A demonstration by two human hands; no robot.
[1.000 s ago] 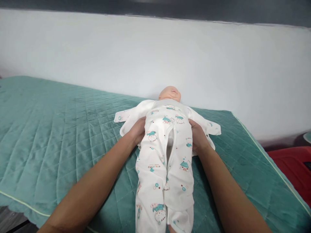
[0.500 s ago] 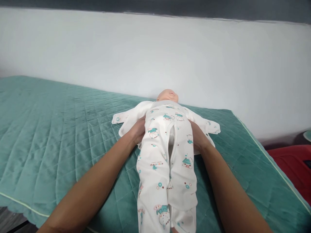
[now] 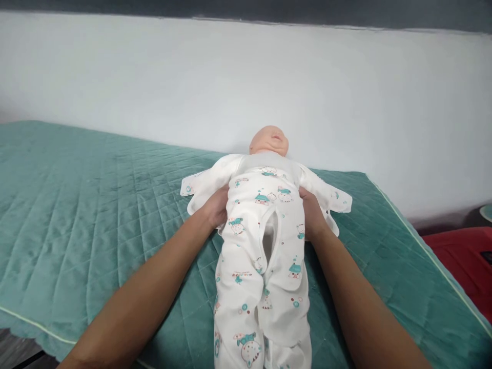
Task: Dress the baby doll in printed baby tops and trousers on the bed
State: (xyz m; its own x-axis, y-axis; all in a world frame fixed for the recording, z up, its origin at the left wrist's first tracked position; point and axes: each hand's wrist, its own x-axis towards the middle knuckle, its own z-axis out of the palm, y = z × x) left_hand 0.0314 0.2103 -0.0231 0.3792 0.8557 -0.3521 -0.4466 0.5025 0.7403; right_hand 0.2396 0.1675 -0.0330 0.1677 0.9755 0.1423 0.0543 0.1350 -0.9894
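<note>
A baby doll (image 3: 269, 141) lies on its back on the green quilted cover, its head toward the wall. It wears a white long-sleeved top (image 3: 215, 177) and white printed open-crotch pants (image 3: 246, 266), pulled up high over its chest. My left hand (image 3: 218, 207) grips the doll's waist from the left side. On the other side, my right hand (image 3: 313, 214) holds it the same way. The fingers of both hands are mostly hidden behind the doll's body and clothes. Both sleeves spread outward, and the feet fall below the picture's lower edge.
The green quilted cover (image 3: 96, 205) reaches back to a white wall (image 3: 154, 87). Beyond its right edge stands a red plastic object (image 3: 459, 261), with a dark round item (image 3: 485, 214) behind it. Dark floor (image 3: 15, 351) shows at lower left.
The doll's head and upper body have risen a little, so more of the head shows. The pants legs have bunched and bent slightly. Both hands stay at the waist.
</note>
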